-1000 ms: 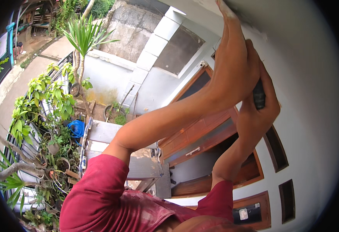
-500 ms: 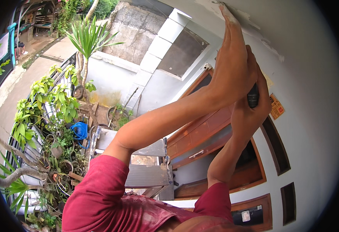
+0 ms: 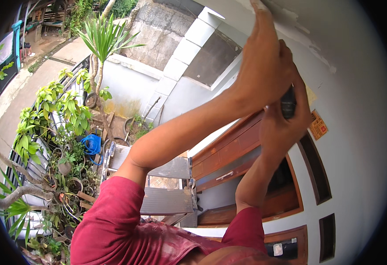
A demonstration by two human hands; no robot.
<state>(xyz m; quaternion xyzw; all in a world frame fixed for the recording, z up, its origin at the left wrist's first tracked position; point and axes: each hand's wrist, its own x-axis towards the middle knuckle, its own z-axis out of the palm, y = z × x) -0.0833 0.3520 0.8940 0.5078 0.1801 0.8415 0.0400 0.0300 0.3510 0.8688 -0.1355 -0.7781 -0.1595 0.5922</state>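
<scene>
My left hand [image 3: 263,59] reaches up to the pale ceiling surface [image 3: 357,53], its fingers stretched out and whitish at the tips. The top edge of the view crops those fingertips. Just below and to the right, my right hand [image 3: 286,126] is wrapped round a black handle [image 3: 288,104]. What the handle belongs to is hidden behind my hands. Both hands overlap closely near the handle. Rough white patches [image 3: 301,28] run along the surface beside my left fingers.
Below me stands a metal stepladder [image 3: 167,201] with ribbed treads. Brown wooden doors [image 3: 228,152] and a wall with an orange paper notice [image 3: 318,125] are at the right. Potted plants [image 3: 69,110], a blue plastic item [image 3: 91,143] and a white wall [image 3: 127,84] lie to the left.
Both hands sit slightly higher in view, and my left fingertips now reach the top edge. The background has shifted a little. My right hand keeps its hold on the black handle.
</scene>
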